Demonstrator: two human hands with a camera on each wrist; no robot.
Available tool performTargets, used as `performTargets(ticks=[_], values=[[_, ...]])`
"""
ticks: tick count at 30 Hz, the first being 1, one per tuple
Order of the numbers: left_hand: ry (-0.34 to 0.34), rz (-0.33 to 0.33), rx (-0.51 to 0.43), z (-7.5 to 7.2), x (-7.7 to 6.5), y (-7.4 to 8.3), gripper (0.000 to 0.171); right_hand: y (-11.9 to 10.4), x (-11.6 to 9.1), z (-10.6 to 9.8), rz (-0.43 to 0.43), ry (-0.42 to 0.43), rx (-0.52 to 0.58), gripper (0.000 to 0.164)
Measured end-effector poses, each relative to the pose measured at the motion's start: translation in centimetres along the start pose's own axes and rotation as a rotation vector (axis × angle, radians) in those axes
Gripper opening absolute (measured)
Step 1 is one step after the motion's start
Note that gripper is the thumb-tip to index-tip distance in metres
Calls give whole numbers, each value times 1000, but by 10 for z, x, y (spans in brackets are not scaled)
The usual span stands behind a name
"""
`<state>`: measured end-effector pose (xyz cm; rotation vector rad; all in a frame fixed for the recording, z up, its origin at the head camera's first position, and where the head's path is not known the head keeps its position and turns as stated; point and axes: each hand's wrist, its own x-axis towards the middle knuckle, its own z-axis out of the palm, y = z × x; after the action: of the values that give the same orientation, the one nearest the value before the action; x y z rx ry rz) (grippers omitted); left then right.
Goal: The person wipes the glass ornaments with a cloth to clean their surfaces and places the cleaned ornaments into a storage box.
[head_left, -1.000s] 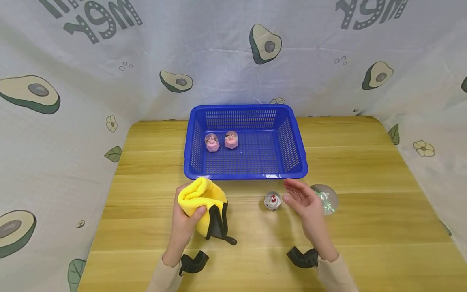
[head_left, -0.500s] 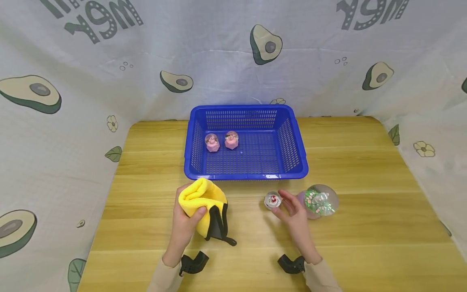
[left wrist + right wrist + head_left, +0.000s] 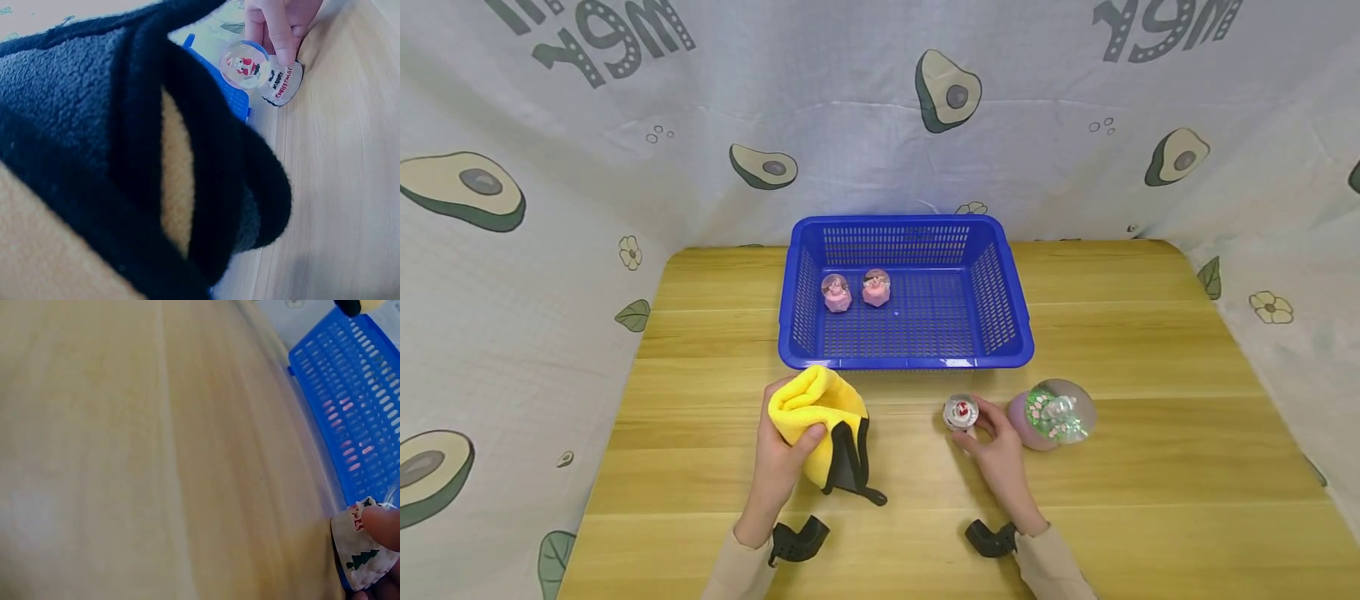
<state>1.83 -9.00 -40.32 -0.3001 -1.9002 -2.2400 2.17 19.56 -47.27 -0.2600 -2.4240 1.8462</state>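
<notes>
My left hand (image 3: 775,462) grips a folded yellow cloth (image 3: 816,408) with black edging, a grey side and a hanging loop. In the left wrist view the cloth fills much of the picture and hides my left fingers. A small Christmas snow globe (image 3: 960,412) stands on the table in front of the basket, a red and white figure inside its dome. My right hand (image 3: 1002,462) pinches its white base from the right side. "MERRY CHRISTMAS" reads on that base (image 3: 284,82) in the left wrist view. The right wrist view shows my thumb (image 3: 384,528) against it.
A blue plastic basket (image 3: 910,364) stands behind my hands, with two small pink snow globes (image 3: 837,296) in its left part. Right of my right hand lies a larger snow globe (image 3: 1062,414) with a purple base, tilted on its side. A printed curtain (image 3: 865,100) hangs behind the table.
My right hand has moved left, away from the larger snow globe to the small Christmas one, and has taken hold of its base. The left hand with the cloth has stayed in place.
</notes>
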Motion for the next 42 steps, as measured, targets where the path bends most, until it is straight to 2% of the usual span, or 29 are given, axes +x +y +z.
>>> performTargets(ticks=[6,11,15,22,27,31,35,42], values=[[1,-7,18,1,0,0,51,2,2,2,-15,34,-53,51],[-5,-6,1,0,0,-1,49,0,1,2,1,16,-2,48],[-9,-10,-5,0,-1,0,49,-10,-2,3,-18,0,104,45],[-19,-3,-1,0,0,-1,49,-41,-3,4,-140,-75,386,44],[-36,12,-10,3,2,-1,50,-60,-3,2,-199,-154,474,50],[-59,57,-12,7,5,-1,54,-73,-3,2,-277,-222,540,58],[-89,109,-6,12,8,1,61,-83,-4,2,-350,-267,560,61],[-141,113,21,19,9,3,63,-98,-6,3,-380,-318,501,57]])
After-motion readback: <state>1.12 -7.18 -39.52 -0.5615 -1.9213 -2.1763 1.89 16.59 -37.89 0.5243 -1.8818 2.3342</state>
